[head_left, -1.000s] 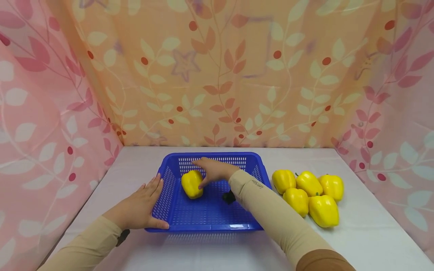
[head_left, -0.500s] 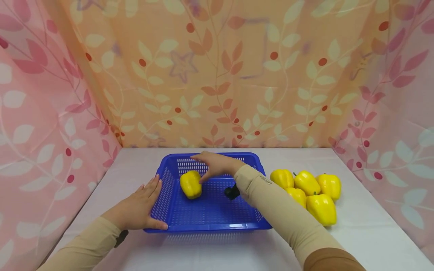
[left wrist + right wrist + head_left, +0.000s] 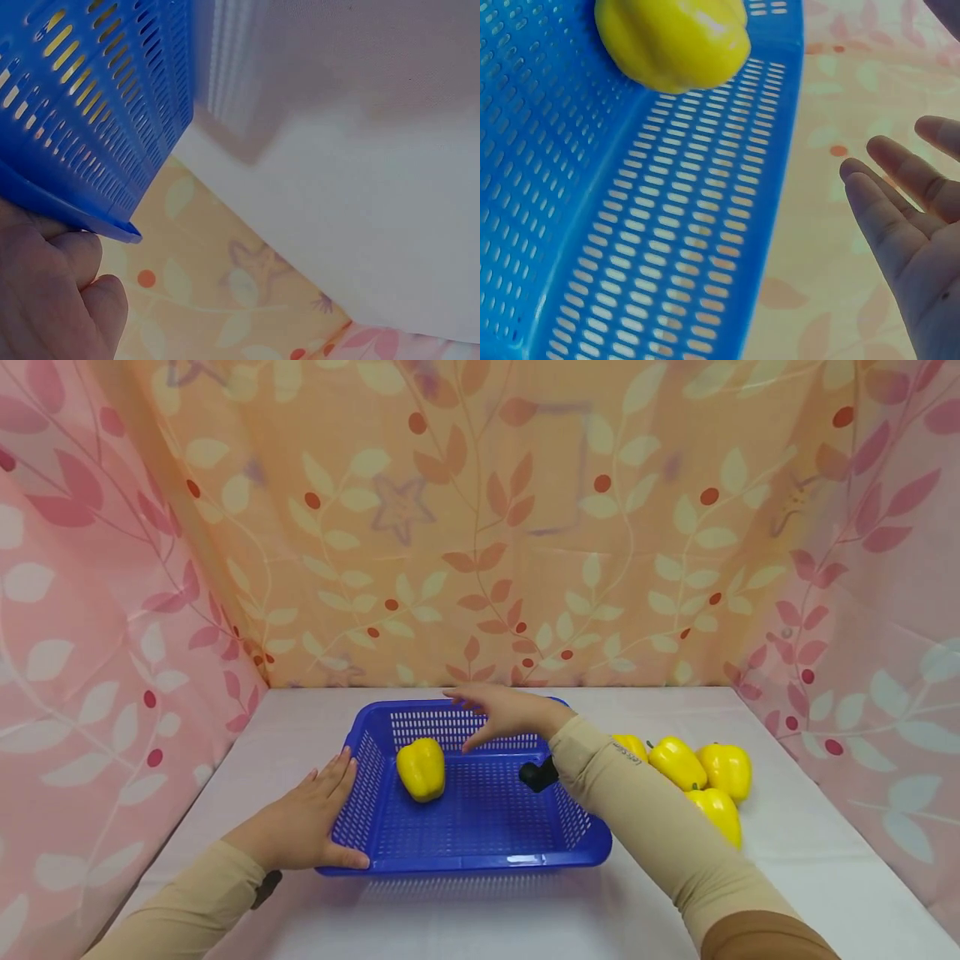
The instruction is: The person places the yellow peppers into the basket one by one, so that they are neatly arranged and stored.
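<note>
The right hand [image 3: 506, 710] holds nothing: its grip is wide, thumb and fingers spread above the far rim of the blue, rectangular, perforated plastic basket [image 3: 480, 863]. The left hand [image 3: 303, 818] lies with straight fingers along the basket's left rim and its thumb on the near left corner, apparently steadying it. On the basket's floor, toward its left side, sits one glossy yellow bell pepper [image 3: 422, 770], touched by neither hand. To the basket's right, more glossy yellow bell peppers [image 3: 677, 762] lie bunched on the white-covered bench [image 3: 817, 860], some hidden by the beige sleeve [image 3: 637, 802], so I cannot count them. Setting the one pepper inside looks complete; fetching another would call for clearing the basket's right rim, grip wide, then closing round a single pepper without nudging its neighbours.
</note>
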{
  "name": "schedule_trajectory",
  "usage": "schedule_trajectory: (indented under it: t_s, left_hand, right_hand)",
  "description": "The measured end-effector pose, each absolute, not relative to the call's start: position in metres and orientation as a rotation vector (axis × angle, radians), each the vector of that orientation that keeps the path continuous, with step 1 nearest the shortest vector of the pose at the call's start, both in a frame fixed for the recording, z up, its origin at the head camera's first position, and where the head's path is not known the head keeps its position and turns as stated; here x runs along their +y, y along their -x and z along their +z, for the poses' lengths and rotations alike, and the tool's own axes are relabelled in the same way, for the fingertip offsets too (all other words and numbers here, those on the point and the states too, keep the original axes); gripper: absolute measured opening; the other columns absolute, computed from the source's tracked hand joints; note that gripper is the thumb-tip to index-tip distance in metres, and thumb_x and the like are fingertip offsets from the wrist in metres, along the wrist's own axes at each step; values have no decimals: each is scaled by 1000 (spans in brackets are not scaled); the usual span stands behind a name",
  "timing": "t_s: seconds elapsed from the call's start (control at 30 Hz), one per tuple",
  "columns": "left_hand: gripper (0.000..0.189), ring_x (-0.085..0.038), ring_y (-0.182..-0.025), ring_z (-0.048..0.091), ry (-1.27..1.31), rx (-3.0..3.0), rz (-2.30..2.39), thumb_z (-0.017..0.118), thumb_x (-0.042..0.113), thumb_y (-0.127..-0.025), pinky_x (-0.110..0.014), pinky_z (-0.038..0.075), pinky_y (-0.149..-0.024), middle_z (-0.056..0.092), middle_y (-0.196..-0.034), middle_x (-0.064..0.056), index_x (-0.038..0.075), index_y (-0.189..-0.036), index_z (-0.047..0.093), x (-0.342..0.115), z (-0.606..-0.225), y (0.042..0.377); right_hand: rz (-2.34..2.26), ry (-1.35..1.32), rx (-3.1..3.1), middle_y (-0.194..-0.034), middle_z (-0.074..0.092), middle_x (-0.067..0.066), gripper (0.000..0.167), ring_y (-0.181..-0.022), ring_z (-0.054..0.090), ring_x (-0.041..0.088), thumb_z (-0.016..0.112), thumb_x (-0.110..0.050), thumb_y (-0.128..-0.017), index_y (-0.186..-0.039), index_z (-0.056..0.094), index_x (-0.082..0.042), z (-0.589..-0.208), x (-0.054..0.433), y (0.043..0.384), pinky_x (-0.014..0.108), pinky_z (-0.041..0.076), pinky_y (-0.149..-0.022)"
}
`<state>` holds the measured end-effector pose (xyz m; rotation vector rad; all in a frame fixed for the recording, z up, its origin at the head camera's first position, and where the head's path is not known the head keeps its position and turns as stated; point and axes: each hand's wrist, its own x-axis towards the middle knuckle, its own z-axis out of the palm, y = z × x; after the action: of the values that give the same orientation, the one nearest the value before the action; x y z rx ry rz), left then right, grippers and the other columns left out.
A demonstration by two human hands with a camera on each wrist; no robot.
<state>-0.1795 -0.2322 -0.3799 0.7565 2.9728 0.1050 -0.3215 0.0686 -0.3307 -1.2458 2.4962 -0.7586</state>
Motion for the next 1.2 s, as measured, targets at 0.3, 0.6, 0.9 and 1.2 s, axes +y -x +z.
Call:
schedule_trajectory:
  t_s: [0.3, 0.6, 0.9, 1.2]
  left_hand:
    - [129, -41, -136, 13, -757, 2967, 107, 41, 87, -60, -57, 17, -106, 9, -149, -27, -11, -141, 16, -232, -380, 179]
    - [129, -41, -136, 13, -759, 2975, 105, 41, 87, -60, -57, 18, -106, 9, -149, -27, -10, -141, 17, -233, -379, 179]
    - [130, -41, -136, 12, -751, 2972, 110, 42, 87, -59, -56, 19, -106, 8, -149, -27, -10, -141, 17, -233, -380, 180]
    - [129, -40, -136, 11, -736, 2959, 105, 42, 87, -59, -56, 18, -106, 7, -149, -26, -10, -141, 16, -232, -379, 180]
  right_hand:
    - [-805, 1128, 2521, -138, 43, 3, 85, -122, 46, 20, 79, -32, -71, -142, 33, -21, -319, 102, 313, 33, 39, -99]
    - [-904, 1142, 2474, -135, 45, 9, 83, -123, 45, 23, 78, -24, -72, -142, 34, -16, -313, 127, 312, 38, 37, -101]
    - [-966, 1117, 2445, -136, 43, 9, 80, -125, 43, 26, 77, -20, -74, -141, 34, -16, -314, 151, 308, 42, 36, -101]
    - [-996, 1074, 2456, -143, 37, 4, 82, -127, 40, 27, 76, -29, -74, -143, 32, -20, -318, 189, 302, 45, 32, -103]
